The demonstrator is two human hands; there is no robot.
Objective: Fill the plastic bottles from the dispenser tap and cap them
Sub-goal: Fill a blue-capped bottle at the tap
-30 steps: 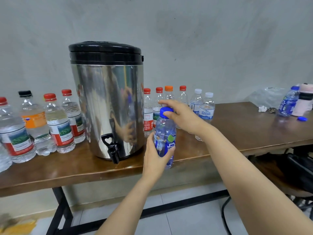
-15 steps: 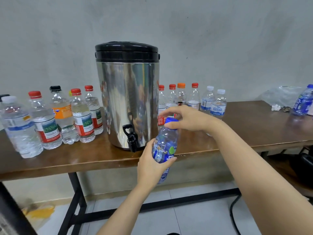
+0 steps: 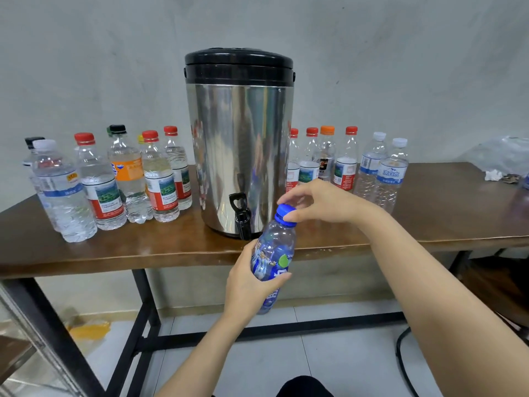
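Observation:
A steel dispenser [image 3: 239, 144] with a black lid stands on the brown table [image 3: 429, 222]; its black tap [image 3: 240, 213] juts over the front edge. In front of the table, just right of the tap, my left hand [image 3: 249, 282] grips the body of a small blue-labelled bottle [image 3: 273, 253], tilted slightly. My right hand [image 3: 312, 203] pinches the bottle's blue cap [image 3: 284, 214] from above. The cap sits on the neck.
Several capped bottles [image 3: 100, 181] with water stand left of the dispenser. Several more capped bottles [image 3: 346, 161] stand to its right, against the wall. A crumpled plastic bag [image 3: 503, 156] lies at the table's far right. The black table frame [image 3: 143, 310] runs below.
The view has shifted left, so the dispenser now sits centred. The bottle has dropped lower in front of the table edge, closer to the tap. Both hands keep their hold.

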